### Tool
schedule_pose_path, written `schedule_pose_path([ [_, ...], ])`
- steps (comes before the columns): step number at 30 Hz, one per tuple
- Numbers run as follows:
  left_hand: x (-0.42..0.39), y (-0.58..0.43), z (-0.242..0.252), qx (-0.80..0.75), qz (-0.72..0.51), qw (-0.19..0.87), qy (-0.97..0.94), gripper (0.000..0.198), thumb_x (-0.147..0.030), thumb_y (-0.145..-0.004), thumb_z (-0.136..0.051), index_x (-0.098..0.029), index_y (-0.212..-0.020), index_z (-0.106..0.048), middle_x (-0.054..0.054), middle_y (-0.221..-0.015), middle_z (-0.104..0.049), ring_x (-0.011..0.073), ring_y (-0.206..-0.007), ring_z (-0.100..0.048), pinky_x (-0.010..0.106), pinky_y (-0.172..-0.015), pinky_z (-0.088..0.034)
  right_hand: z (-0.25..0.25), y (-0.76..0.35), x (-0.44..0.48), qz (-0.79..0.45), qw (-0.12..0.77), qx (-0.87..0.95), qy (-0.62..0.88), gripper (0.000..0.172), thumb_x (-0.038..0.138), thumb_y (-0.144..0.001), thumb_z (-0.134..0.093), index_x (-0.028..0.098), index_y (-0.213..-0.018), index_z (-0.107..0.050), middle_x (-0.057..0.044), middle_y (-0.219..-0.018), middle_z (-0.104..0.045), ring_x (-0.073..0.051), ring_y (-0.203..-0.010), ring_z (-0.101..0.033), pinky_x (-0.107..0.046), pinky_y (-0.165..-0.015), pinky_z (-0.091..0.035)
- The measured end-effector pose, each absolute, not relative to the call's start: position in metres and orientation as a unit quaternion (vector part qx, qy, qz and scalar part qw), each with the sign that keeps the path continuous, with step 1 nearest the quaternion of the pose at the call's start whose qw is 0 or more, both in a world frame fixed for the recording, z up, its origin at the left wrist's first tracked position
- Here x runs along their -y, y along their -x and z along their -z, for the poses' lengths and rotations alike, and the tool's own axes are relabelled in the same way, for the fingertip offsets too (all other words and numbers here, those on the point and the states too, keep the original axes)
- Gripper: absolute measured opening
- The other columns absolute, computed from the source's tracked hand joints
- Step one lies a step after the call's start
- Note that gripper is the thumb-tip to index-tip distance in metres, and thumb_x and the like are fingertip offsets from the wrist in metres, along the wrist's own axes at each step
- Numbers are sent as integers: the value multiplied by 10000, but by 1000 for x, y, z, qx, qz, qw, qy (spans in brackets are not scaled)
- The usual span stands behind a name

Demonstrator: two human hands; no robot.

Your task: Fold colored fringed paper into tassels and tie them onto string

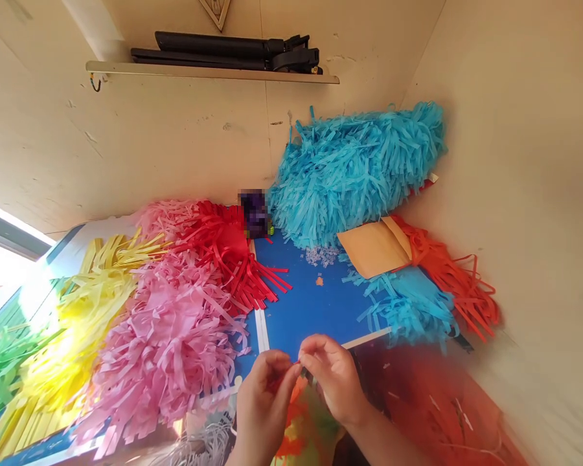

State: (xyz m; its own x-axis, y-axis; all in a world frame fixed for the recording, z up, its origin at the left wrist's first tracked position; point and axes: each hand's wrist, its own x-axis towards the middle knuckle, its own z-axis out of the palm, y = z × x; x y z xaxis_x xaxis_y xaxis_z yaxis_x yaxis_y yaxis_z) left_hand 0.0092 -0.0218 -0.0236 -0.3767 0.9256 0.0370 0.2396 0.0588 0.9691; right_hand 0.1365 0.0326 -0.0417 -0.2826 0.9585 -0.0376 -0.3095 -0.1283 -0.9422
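Both hands meet low in the middle of the view, over the near edge of a blue table [311, 310]. My left hand [265, 404] and my right hand [335, 378] have fingers pinched together around a small red and orange paper piece [298, 382], partly hidden by the fingers. A heap of pink fringed paper [170, 343] lies just left of my left hand. Blurred red-orange paper [427, 401] spreads to the right of my right forearm.
Heaps of fringed paper ring the table: yellow [78, 317], green [0, 362], red [228, 252], light blue [354, 168], orange [457, 285]. A tan envelope [374, 249] lies at the back right. A wall shelf [214, 70] holds a black folded stand [233, 52].
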Motion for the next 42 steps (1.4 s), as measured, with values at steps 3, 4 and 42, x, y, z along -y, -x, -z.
schedule_pose_path([
  [3,24,-10,30,-631,-550,362,-410,260,-450,-812,-715,-209,-783,-623,-20,-633,-642,129,-542,-600,206,-503,-488,45,-136,-31,-709,468,399,345,211,367,-766,-824,212,-862,-718,-15,-823,-674,-159,-777,-603,-274,-761,-479],
  [4,24,-9,31,-623,-547,363,-425,248,-443,-812,-718,-209,-793,-636,-18,-632,-653,128,-539,-610,201,-502,-493,46,-135,-31,-733,453,378,339,225,359,-739,-845,208,-850,-721,-12,-810,-671,-153,-757,-597,-268,-745,-474],
  [42,19,-50,9,-572,-465,273,-618,122,-354,-833,-700,-239,-803,-724,46,-824,-746,193,-767,-715,262,-694,-586,12,-207,-19,-496,503,601,374,113,168,-818,-669,231,-782,-756,-21,-772,-698,-182,-767,-635,-314,-786,-466],
])
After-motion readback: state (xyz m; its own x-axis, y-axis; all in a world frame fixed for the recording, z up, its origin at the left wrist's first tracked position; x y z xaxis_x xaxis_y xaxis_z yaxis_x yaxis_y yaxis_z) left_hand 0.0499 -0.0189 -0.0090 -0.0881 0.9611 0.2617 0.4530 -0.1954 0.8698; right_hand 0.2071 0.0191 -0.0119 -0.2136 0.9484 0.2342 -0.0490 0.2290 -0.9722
